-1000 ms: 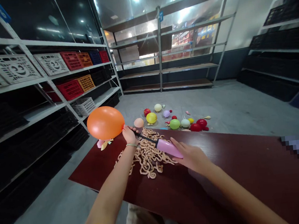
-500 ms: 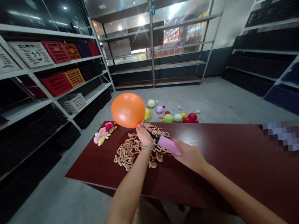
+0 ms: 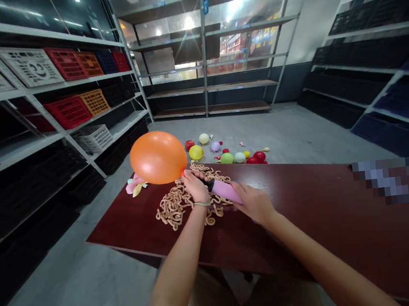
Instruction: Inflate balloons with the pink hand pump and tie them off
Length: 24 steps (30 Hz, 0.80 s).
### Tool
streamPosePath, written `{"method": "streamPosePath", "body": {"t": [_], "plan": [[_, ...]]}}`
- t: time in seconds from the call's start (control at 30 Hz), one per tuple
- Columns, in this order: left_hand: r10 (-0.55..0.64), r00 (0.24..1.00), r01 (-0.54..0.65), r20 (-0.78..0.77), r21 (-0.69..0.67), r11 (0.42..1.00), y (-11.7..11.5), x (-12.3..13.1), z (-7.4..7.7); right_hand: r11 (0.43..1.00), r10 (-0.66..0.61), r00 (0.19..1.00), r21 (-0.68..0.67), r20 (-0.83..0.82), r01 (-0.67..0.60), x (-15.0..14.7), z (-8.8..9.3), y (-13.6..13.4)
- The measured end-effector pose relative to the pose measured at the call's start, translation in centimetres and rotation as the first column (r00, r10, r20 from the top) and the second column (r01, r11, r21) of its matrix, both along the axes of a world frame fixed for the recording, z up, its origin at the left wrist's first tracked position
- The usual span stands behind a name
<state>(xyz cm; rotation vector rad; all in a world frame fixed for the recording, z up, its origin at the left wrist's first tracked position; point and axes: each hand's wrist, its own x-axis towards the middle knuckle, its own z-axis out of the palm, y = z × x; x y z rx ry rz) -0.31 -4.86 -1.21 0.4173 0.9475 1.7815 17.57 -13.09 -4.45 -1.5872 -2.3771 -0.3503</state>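
Observation:
An inflated orange balloon (image 3: 158, 157) hangs over the left part of the table, its neck pinched in the fingers of my left hand (image 3: 196, 187). My right hand (image 3: 255, 201) is wrapped round the pink body of a balloon pump (image 3: 225, 190), whose black front end points at the balloon's neck. My left hand hides the nozzle, so I cannot see how it sits in the neck. Below the hands lies a heap of curled tan balloons (image 3: 173, 206), long and thin. Flat pink and cream balloons (image 3: 135, 185) lie beyond the heap, partly covered by the orange one.
The dark red table (image 3: 304, 201) reaches to the right, where a blurred-out item (image 3: 386, 180) lies. Several small inflated balloons (image 3: 227, 158) rest on the floor past its far edge. Shelves with crates (image 3: 65, 63) stand left; more racks (image 3: 204, 65) stand behind and right.
The orange balloon has grown larger and shifted left, covering more of the flat balloons. Both hands keep their grips, and the view has shifted slightly.

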Motion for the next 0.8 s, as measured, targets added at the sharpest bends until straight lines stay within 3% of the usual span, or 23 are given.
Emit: {"method": "streamPosePath", "body": {"t": [0.1,0.3,0.4,0.53,0.67,0.8], "plan": [[0.051,0.999,-0.052,0.007,0.102,0.993,-0.3,-0.6,-0.1,0.998,0.056,0.998,0.029,-0.014,-0.055,-0.3,-0.2,-0.2],[0.089,0.996,-0.090,0.013,0.163,0.983,1.3,-3.1,0.3,0.957,0.157,0.986,0.239,0.060,-0.167,5.9,-1.5,-1.9],[0.114,0.993,-0.119,0.042,0.158,0.980,1.5,-3.0,0.5,0.930,0.151,0.982,0.319,0.118,-0.181,7.3,-1.4,-2.4],[0.105,0.994,-0.110,0.040,0.173,0.979,0.3,-1.0,0.2,0.944,0.099,0.988,0.304,0.121,-0.131,4.5,-0.5,-2.0],[0.051,0.999,-0.052,0.009,0.157,0.986,-1.0,0.3,-0.6,0.967,0.120,0.993,0.223,0.007,-0.119,0.6,-0.2,-1.2],[0.025,0.998,-0.016,-0.058,0.153,0.988,-0.4,-0.7,-0.8,0.952,0.208,0.977,0.241,-0.053,-0.190,0.8,-0.8,-1.5]]}}
